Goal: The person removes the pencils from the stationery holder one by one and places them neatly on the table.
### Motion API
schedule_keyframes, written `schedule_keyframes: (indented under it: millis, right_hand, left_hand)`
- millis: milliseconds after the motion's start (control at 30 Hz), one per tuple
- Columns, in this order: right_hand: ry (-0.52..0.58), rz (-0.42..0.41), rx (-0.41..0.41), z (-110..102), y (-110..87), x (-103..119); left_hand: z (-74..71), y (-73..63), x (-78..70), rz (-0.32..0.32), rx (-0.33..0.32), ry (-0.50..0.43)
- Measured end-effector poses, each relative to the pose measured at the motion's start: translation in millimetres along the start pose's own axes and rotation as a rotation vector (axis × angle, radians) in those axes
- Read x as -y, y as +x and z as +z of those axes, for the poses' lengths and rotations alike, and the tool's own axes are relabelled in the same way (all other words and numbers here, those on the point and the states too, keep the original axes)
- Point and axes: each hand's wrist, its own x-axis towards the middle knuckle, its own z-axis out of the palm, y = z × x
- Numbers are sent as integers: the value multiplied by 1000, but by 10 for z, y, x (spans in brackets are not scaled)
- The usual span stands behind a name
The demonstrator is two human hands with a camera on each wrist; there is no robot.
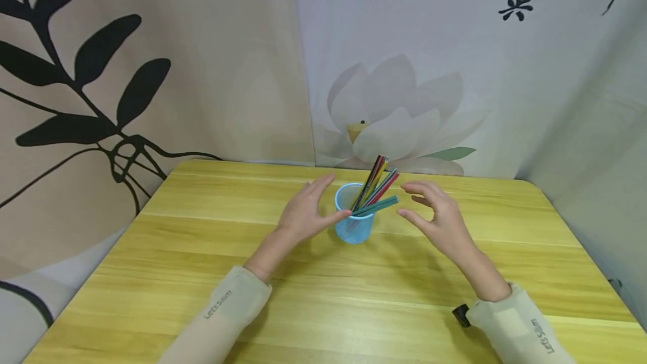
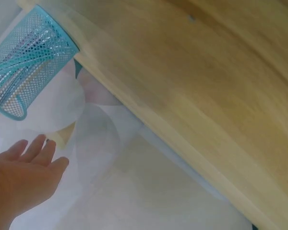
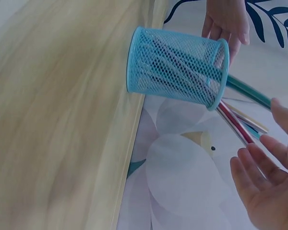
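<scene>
A light-blue mesh pen cup (image 1: 354,233) stands upright on the wooden table, holding several coloured pencils (image 1: 388,183) that lean to the right. Two green pencils (image 3: 249,91) lean lowest over the rim. My left hand (image 1: 305,212) is on the cup's left side, fingers spread and its thumb tip overlapping the rim in the head view. To the right of the pencils is my right hand (image 1: 442,221), fingers loosely bent, thumb apart and nothing in its grasp. In the right wrist view its fingertips (image 3: 252,148) are close to the red pencil's end (image 3: 237,124).
The yellow wood-grain table (image 1: 323,308) runs back to a curtain (image 1: 242,72) printed with leaves and a lotus flower. Another pale curtain (image 1: 601,145) hangs along the right side. A small black piece (image 1: 461,315) sits at the right sleeve cuff.
</scene>
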Motion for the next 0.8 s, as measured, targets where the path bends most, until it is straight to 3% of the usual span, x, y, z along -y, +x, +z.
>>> schedule_keyframes:
  millis: [233,533,800]
  right_hand:
    - [53,16,30,70,3,43]
    - [148,154,110,201,9,117]
    - [237,242,121,331,45,169]
  left_hand:
    - [34,-1,-26,-9,-13,-70]
    - [69,-7,-38,-5,-28,-197]
    - [96,13,-26,22,-41,-319]
